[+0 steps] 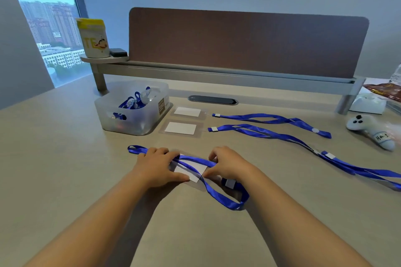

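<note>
A white card in a clear badge holder (191, 171) lies on the desk in front of me, with a blue lanyard (219, 194) draped across it and looping to the front right. My left hand (157, 166) rests on the holder's left end, thumb along its near edge, over the lanyard. My right hand (227, 163) pinches the lanyard at the holder's right end. Two more badge holders with white cards (187, 111) (180, 128) lie farther back, each beside a stretched-out blue lanyard (271, 119) (303, 143).
A translucent plastic bin (132, 107) holding more blue lanyards stands at the back left. A brown partition screen (247, 41) closes the desk's far side, with a cup (94, 38) on its shelf. A white game-controller plush (371, 133) and snack bags (384, 91) sit at the right.
</note>
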`<state>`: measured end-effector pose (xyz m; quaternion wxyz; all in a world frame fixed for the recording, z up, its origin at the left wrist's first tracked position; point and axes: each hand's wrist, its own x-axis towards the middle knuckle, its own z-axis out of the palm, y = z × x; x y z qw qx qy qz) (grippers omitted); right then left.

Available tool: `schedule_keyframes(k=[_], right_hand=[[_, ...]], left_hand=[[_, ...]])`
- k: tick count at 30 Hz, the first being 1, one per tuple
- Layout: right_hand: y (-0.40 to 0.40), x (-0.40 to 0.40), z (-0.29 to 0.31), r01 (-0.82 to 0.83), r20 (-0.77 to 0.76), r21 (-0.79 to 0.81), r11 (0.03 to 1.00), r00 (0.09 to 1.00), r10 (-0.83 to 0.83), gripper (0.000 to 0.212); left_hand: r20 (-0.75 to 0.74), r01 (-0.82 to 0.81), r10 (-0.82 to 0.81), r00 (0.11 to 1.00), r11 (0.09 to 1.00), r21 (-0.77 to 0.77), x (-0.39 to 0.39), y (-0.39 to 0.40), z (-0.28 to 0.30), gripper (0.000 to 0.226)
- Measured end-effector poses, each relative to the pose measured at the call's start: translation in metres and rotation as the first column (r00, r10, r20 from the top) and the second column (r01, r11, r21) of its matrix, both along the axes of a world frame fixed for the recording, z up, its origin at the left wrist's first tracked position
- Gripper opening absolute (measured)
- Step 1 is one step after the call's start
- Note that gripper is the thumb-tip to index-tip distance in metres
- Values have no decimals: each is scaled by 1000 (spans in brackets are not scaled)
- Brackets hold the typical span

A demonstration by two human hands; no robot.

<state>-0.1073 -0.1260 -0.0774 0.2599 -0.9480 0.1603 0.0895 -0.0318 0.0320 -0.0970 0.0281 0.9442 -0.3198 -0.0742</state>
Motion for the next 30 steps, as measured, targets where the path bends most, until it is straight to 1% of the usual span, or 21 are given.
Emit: schedule_keyframes(k=[4,7,9,12,14,16,19,21,22,23,26,28,30], right_hand=[[-1,0,1,53,6,57,997,999,-53,39],[-4,1,2,69,42,105,992,996,-74,39],[-7,0,2,72,73,107,992,994,-80,39],[-11,-5,4,95,159,121,988,981,-114,38],[-13,-8,5,93,205,60,994,973,-104,31],[-14,-12,3,59,144,4,998,988,-59,26],[-13,-19,1,18,7,-42,999,1000,-18,29],[-11,-21,0,7,-13,-51,999,1000,-7,24],[-11,-22,0,5,-10,-39,999,1000,-5,16],[-10,-22,1,4,3,-22,1000,1000,-4,8],[-8,-22,5,13,103,69,998,995,-20,23],[-8,-21,13,-1,183,138,990,983,-25,21],[-9,-20,24,-24,254,242,970,966,-39,21]], left_hand=[[8,-24,24,1000,999,23,-5,0,3,73],[25,-21,21,999,1000,-6,-7,-1,6,68],[24,15,-14,1000,998,-58,-8,-5,8,69],[-47,100,-109,993,981,-169,-12,-16,11,76],[-96,150,-169,981,973,-177,-16,-24,12,77],[-126,179,-199,972,972,-150,-19,-29,11,74],[-116,170,-184,976,978,-118,-21,-30,8,71],[-97,154,-164,982,982,-109,-21,-27,5,72],[-91,149,-159,983,982,-114,-22,-25,5,72],[-89,144,-156,984,981,-129,-22,-23,4,72],[-85,137,-163,983,957,-255,-26,-21,11,65],[-67,126,-162,984,919,-374,-28,-21,22,55],[-12,142,-165,986,881,-451,-28,-22,34,47]])
